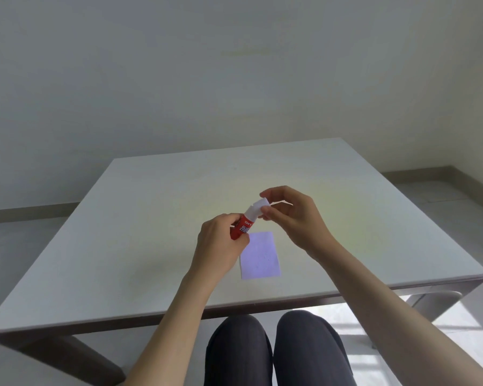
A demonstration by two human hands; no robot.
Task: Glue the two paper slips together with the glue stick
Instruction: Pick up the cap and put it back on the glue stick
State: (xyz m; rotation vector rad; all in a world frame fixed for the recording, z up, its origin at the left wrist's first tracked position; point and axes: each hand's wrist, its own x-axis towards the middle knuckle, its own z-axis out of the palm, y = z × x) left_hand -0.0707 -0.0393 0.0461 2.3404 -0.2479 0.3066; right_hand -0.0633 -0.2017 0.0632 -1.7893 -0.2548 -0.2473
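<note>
My left hand [221,243] grips the red body of a glue stick [242,225], held tilted above the table. Thumb and fingers of my right hand [290,215] pinch the stick's white cap [258,206] at its upper end. Whether the cap is on or off the stick I cannot tell. A pale lilac paper slip [260,256] lies flat on the white table [123,232], just below and between my hands. Only one slip shows; whether a second lies under it is hidden.
The table's near edge [234,310] runs across in front of my knees [276,346]. Its right edge drops off near a grey chair [435,302]. A plain wall stands behind the table's far edge.
</note>
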